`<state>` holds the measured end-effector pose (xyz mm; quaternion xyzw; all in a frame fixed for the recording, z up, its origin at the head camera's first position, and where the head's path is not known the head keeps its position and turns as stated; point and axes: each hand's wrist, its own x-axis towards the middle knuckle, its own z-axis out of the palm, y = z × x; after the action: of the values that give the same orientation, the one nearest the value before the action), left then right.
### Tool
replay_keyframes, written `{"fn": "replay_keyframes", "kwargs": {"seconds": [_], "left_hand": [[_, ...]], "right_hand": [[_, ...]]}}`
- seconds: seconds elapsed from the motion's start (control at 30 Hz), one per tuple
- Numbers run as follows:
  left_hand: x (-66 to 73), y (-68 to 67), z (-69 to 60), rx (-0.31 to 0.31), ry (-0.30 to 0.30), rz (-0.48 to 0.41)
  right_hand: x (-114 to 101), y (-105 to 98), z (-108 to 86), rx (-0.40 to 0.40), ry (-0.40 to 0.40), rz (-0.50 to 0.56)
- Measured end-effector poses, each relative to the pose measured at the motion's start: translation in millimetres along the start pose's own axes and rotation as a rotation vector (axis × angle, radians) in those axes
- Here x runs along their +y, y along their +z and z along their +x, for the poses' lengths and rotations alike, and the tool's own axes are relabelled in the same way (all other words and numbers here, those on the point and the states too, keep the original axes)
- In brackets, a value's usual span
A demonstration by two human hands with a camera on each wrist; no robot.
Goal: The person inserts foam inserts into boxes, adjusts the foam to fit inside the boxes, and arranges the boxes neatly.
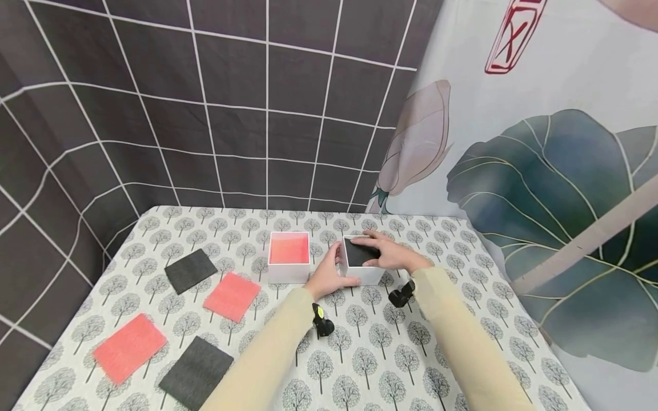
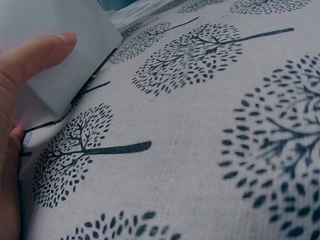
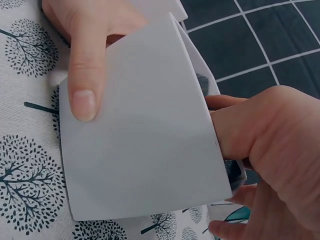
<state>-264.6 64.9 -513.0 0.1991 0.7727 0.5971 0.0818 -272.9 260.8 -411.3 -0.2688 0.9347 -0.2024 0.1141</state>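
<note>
A white box (image 1: 364, 276) stands on the table with black cloth (image 1: 362, 255) inside. My left hand (image 1: 329, 277) holds this box at its left side, the thumb lying flat along the front wall, as the left wrist view also shows with the hand (image 2: 11, 85) beside the box (image 2: 65, 65). From the right, my right hand (image 1: 392, 254) reaches over the rim, fingers on the black cloth. In the right wrist view the box wall (image 3: 145, 135) hides part of the right hand (image 3: 285, 145); some of its fingers are outside the box.
Left of the held box stands a second white box (image 1: 289, 274) with red cloth (image 1: 289, 251) inside. Farther left lie red cloths (image 1: 232, 297) (image 1: 130, 348) and black cloths (image 1: 191, 270) (image 1: 196, 372), flat on the tree-patterned tablecloth (image 1: 360, 365). A dark gridded curtain (image 1: 231, 131) hangs behind.
</note>
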Motion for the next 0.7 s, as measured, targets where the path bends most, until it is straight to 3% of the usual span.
{"fn": "replay_keyframes", "kwargs": {"seconds": [0.13, 0.23, 0.43, 0.53, 0.7], "left_hand": [[-0.8, -0.3, -0.2, -0.002, 0.0, -0.001], [-0.7, 0.2, -0.6, 0.001, 0.004, 0.007], [-0.9, 2.5, -0.2, 0.009, 0.026, 0.022], [-2.4, 2.7, 0.5, 0.014, 0.024, 0.023], [-4.1, 2.6, 1.0, 0.019, 0.01, 0.024]], "right_hand": [[1.8, 1.7, 1.0, 0.007, -0.005, 0.029], [5.4, 6.3, -1.1, 0.066, -0.013, 0.103], [15.6, 20.1, -14.0, 0.234, 0.041, 0.472], [17.9, 24.4, -19.5, 0.271, 0.034, 0.638], [10.0, 24.8, -28.6, 0.285, 0.023, 0.768]]}}
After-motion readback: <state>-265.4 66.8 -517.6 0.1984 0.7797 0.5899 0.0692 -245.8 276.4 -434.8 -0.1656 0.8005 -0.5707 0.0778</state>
